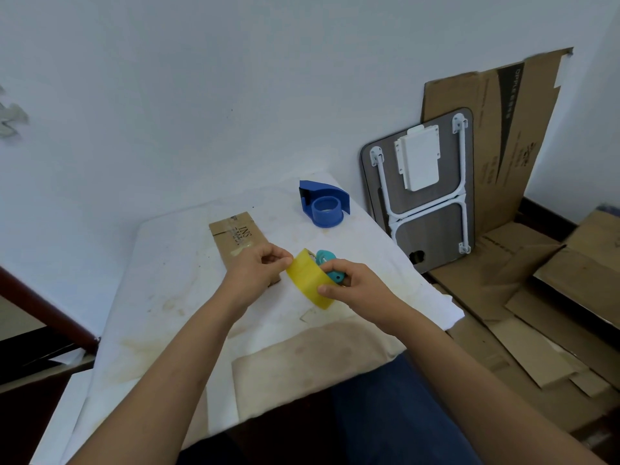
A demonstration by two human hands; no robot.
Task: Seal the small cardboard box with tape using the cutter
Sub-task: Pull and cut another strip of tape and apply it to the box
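A small brown cardboard box (235, 238) lies flat on the white table (161, 270), with old tape strips on its top. My right hand (355, 286) grips a yellow tape roll (307, 280) fitted in a teal cutter (330, 263), held just above the table to the right of the box. My left hand (260, 268) pinches the roll's upper left edge between thumb and fingers, and covers the box's near end. Whether a loose tape end is lifted cannot be made out.
A blue tape dispenser (323, 203) stands at the table's far right. A folded lap desk (424, 193) and large cardboard sheets (496, 135) lean on the wall at right. Flattened boxes (536, 317) cover the floor. A beige cloth (302, 357) lies near the table's front edge.
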